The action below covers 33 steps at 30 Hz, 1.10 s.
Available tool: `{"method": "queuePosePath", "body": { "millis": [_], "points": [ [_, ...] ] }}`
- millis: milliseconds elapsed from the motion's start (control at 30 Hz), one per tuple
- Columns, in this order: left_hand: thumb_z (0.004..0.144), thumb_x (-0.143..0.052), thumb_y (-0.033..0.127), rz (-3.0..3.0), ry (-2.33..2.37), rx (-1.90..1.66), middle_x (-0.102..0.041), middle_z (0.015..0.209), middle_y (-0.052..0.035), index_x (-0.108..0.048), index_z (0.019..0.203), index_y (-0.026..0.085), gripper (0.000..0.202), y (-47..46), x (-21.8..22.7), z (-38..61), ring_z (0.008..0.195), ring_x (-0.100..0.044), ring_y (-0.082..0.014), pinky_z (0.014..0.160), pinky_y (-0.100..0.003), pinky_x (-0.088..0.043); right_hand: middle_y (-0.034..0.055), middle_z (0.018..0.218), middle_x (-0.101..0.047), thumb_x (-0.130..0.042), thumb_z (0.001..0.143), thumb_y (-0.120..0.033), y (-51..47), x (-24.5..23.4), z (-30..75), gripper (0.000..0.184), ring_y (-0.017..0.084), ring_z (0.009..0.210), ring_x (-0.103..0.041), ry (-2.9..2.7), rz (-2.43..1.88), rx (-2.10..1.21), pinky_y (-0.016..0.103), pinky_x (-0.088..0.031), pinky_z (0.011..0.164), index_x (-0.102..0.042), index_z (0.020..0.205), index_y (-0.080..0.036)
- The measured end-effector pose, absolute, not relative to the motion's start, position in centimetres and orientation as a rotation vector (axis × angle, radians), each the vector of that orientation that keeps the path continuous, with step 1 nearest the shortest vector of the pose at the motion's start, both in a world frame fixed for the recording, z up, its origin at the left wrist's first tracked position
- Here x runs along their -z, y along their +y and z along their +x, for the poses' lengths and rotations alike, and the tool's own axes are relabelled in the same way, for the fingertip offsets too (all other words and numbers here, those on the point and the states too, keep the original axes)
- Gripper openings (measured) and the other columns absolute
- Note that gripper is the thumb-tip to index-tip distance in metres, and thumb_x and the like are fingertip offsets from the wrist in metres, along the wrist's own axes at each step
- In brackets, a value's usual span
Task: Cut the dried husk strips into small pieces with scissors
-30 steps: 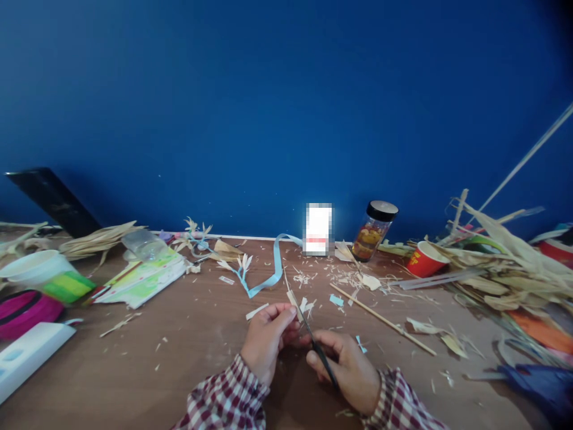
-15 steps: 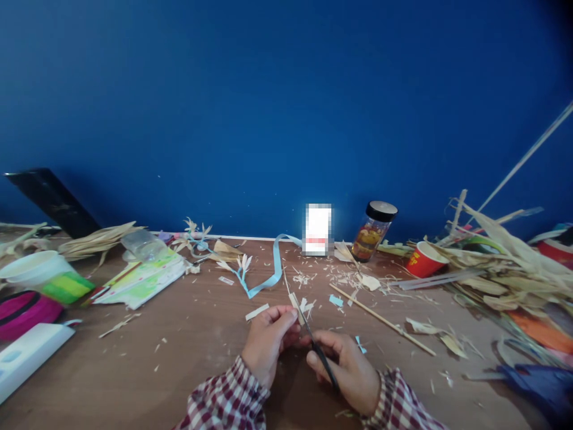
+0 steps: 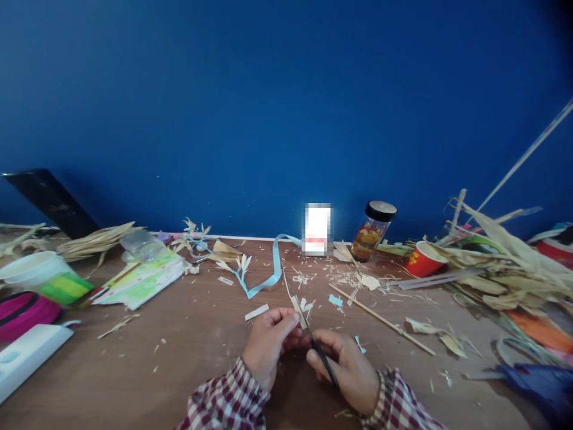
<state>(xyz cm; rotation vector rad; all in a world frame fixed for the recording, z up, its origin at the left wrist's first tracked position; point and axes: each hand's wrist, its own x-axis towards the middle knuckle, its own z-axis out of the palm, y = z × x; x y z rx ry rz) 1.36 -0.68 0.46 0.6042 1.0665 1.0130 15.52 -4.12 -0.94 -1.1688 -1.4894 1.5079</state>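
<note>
My left hand [image 3: 271,341] pinches a small pale strip [image 3: 299,309], which looks like dried husk, between thumb and fingers. In my right hand [image 3: 347,365] are dark-handled scissors [image 3: 323,353], their blades against the strip's right edge. Both hands are close together low in the middle of the view, and the fingers beneath the strip are partly hidden. Just beyond them lie pale scraps [image 3: 305,306] and a light blue ribbon [image 3: 274,279] bound to small husk flowers [image 3: 242,267]. A short white strip [image 3: 256,312] rests by my left hand.
A thin stick [image 3: 385,321] lies right of my hands. Farther right are a blue glue gun [image 3: 535,382], dried husks [image 3: 505,263] and a red cup [image 3: 425,259]. A dark-lidded jar [image 3: 371,233] stands by the wall. At left are a power strip [image 3: 33,355] and a plastic cup [image 3: 45,278].
The scissor blades have shifted slightly along the strip and sit lower against it. My hands stay in nearly the same place; the table things have not moved.
</note>
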Motion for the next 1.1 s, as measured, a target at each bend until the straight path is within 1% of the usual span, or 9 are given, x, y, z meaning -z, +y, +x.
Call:
{"method": "queuePosePath", "body": {
  "millis": [467, 700, 833, 967, 1100],
  "points": [
    [0.063, -0.065, 0.024, 0.619, 1.055, -1.001, -0.057, 0.051, 0.001, -0.058, 0.067, 0.011, 0.015, -0.7, -0.1, 1.3, 0.046, -0.054, -0.0095, 0.057, -0.027, -0.05, -0.0053, 0.051, -0.045, -0.054, 0.076, -0.04, -4.1, 1.1, 15.6, 0.029, 0.008, 0.045, -0.039, -1.511, -1.196, -1.476, 0.018, -0.029, 0.043, -0.059, 0.092, -0.015],
    [0.061, -0.066, 0.024, 0.598, 1.047, -1.018, -0.057, 0.05, 0.0012, -0.058, 0.066, 0.011, 0.016, -0.5, -0.1, 1.4, 0.046, -0.053, -0.0086, 0.058, -0.028, -0.051, -0.0053, 0.051, -0.044, -0.055, 0.077, -0.037, -4.1, 1.3, 15.5, 0.028, 0.008, 0.046, -0.039, -1.488, -1.202, -1.488, 0.017, -0.029, 0.043, -0.059, 0.092, -0.015],
    [0.059, -0.068, 0.026, 0.596, 1.058, -1.008, -0.057, 0.05, 0.0009, -0.059, 0.066, 0.011, 0.019, -0.4, -0.1, 1.4, 0.045, -0.053, -0.0084, 0.052, -0.023, -0.049, -0.0056, 0.05, -0.044, -0.055, 0.077, -0.036, -4.1, 1.3, 15.4, 0.026, 0.007, 0.045, -0.04, -1.491, -1.211, -1.468, 0.017, -0.03, 0.043, -0.06, 0.092, -0.015],
    [0.059, -0.069, 0.027, 0.602, 1.077, -0.999, -0.057, 0.051, 0.0007, -0.059, 0.065, 0.011, 0.019, -0.3, -0.1, 1.4, 0.046, -0.054, -0.0075, 0.049, -0.019, -0.047, -0.0054, 0.049, -0.045, -0.055, 0.077, -0.036, -3.9, 1.5, 15.5, 0.025, 0.008, 0.045, -0.041, -1.487, -1.221, -1.437, 0.018, -0.03, 0.043, -0.06, 0.091, -0.015],
    [0.059, -0.068, 0.026, 0.601, 1.122, -1.011, -0.059, 0.056, 0.0002, -0.058, 0.068, 0.012, 0.019, -0.2, 0.1, 1.2, 0.05, -0.055, -0.0078, 0.049, -0.018, -0.046, -0.0052, 0.05, -0.047, -0.053, 0.078, -0.038, -3.5, 2.1, 16.1, 0.03, 0.007, 0.046, -0.041, -1.371, -1.198, -1.408, 0.017, -0.03, 0.043, -0.057, 0.096, -0.015]
  ]
}}
